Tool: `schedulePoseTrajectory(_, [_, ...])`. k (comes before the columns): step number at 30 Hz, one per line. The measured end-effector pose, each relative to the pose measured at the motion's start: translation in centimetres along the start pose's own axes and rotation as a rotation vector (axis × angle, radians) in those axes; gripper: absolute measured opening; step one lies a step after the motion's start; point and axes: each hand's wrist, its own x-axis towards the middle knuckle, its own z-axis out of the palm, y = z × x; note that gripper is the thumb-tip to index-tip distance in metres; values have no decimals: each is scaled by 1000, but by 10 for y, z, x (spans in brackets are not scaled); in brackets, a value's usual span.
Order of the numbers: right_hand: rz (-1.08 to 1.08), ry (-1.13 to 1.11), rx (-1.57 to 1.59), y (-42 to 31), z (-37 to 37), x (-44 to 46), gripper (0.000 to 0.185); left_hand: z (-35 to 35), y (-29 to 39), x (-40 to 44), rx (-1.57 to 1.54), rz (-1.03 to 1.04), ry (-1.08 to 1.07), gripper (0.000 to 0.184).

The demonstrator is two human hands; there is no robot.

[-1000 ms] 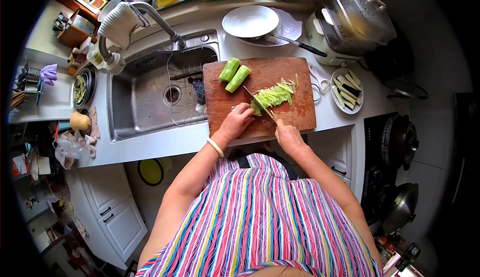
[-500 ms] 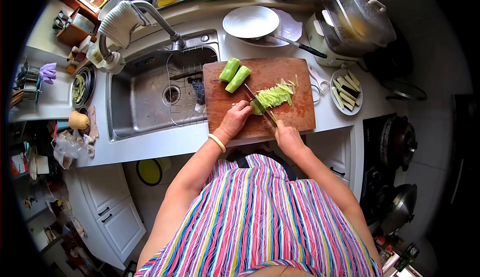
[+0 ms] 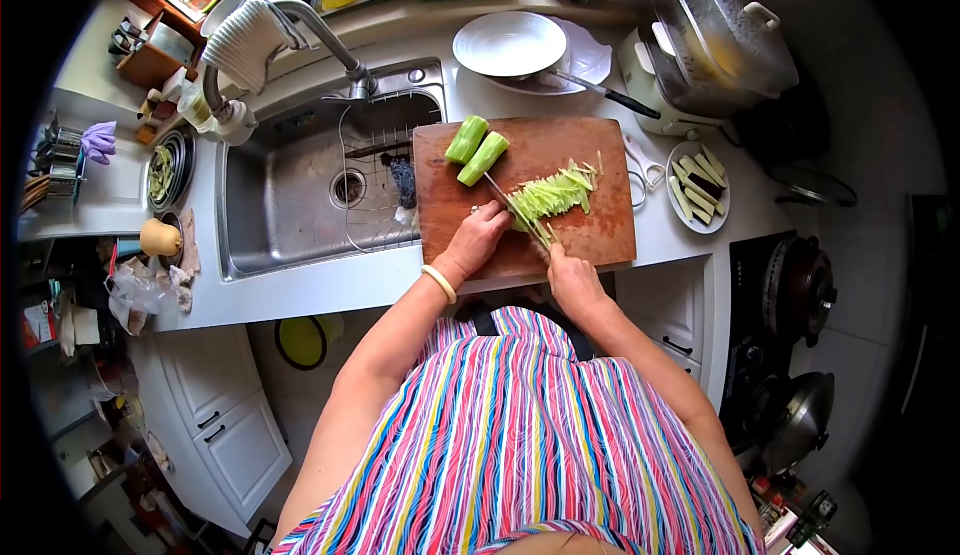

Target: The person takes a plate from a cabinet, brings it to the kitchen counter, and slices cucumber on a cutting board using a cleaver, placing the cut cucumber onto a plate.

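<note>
While the person leans over the counter (image 3: 260,305), the right hand (image 3: 573,280) is closed round the handle of a knife (image 3: 508,201), blade slanting across the cutting board (image 3: 605,240). The left hand (image 3: 475,240) is narrow, fingers bunched right beside the blade; can't tell from where I stand if a bit of vegetable is pinched under them. Cut green strips (image 3: 553,195) lie in a loose heap on the board, on the blade's far side from the left hand. Two uncut green pieces (image 3: 467,140) sit side by side near the board's top left corner, the knife tip just by the nearer one. Plate (image 3: 690,227) of pale sticks off to the right; sink (image 3: 285,185) to the left.

Handling, my guess: uncut pieces light, firm, moist, a bit slippery and likely to roll, so grip round the middle. Strips look limp and easily broken; scoop from underneath. Knife stiff, best held by the handle only.

Versus the frame just before: blade has shifted slightly toward the left hand, its tip nearer the uncut pieces. Right hand keeps its hold on the handle. The view has moved a touch; uncut pieces and plate haven't changed places.
</note>
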Motion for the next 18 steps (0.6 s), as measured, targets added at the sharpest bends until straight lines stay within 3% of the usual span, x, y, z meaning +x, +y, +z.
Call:
schedulePoseTrajectory(3, [9,-37,16,-2,-2,-8,10,1,3,1,1,35,77,16])
schedulePoseTrajectory(18, [68,-69,49,3,6,-1,19,-1,3,-4,-19,-39,42,9])
